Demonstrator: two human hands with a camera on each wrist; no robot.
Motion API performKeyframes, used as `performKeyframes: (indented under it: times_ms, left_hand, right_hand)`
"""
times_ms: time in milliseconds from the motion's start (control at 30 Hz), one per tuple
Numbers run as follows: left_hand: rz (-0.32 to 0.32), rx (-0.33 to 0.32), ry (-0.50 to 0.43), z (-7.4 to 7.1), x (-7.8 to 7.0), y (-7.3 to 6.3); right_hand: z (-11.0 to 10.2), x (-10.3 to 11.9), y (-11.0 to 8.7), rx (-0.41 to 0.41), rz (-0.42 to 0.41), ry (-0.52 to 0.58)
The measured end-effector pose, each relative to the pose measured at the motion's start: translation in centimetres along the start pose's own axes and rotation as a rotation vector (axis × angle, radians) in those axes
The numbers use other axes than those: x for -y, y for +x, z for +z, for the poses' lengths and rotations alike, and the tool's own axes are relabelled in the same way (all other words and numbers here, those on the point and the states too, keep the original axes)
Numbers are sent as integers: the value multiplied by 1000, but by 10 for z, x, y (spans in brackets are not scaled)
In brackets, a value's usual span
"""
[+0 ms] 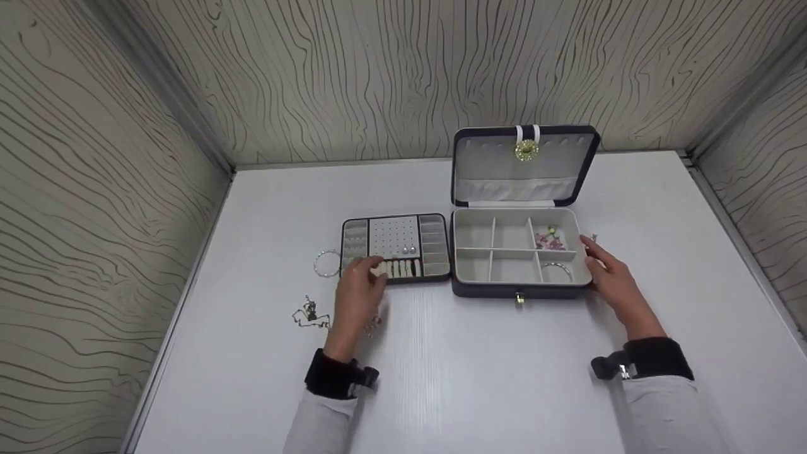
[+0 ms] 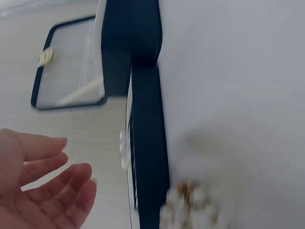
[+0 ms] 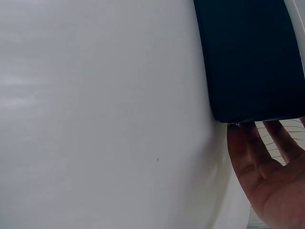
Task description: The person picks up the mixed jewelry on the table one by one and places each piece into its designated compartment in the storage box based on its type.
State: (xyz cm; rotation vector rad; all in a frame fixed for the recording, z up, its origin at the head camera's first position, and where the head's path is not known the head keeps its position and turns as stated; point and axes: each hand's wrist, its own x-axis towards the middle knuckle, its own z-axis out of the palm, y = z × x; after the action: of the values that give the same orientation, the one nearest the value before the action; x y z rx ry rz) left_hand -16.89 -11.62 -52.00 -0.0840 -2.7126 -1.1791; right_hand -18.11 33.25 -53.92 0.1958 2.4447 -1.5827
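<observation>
A dark jewelry box (image 1: pixel 485 291) stands with its lid (image 1: pixel 520 164) raised. My right hand (image 1: pixel 615 284) rests at its right side; in the right wrist view the fingers (image 3: pixel 238 148) lie against the box's end wall (image 3: pixel 252 62). Pink pieces (image 1: pixel 550 241) fill one compartment at the right, and a bangle (image 1: pixel 560 268) lies in the one in front of it. To the left is a flat jewelry tray (image 1: pixel 394 234) with pearl earrings (image 1: pixel 409 250) and a row of ring slots (image 1: pixel 403 269). Over its front left corner hovers my left hand (image 1: pixel 359 287), fingers loosely bent and nothing between them.
Left of the tray lies a round bracelet (image 1: pixel 326 263). Nearer the front is a tangled chain necklace (image 1: pixel 311 313), and another small piece of jewelry (image 1: pixel 373 325) is partly covered by the left wrist. Patterned panels (image 1: pixel 353 75) close off the back and sides of the white table (image 1: pixel 479 384).
</observation>
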Motion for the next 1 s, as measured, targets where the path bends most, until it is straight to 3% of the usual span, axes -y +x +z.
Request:
performKeyframes:
  times_ms: [167,367,667,1000]
  left_hand:
    - [-179,-42,70,-29,30,9]
    - [-280,64,218,-54,64,21]
    - [-292,244,327,-62,83,35]
    - [-262,323,414,-58,87,46]
  right_hand:
    - [1,-3,0,-4,-11,10]
    - [1,-4,0,1,-20,-4]
    - [-1,-3,-1,-4,-28,7]
    - [-2,-6,-1,-11,-30,-4]
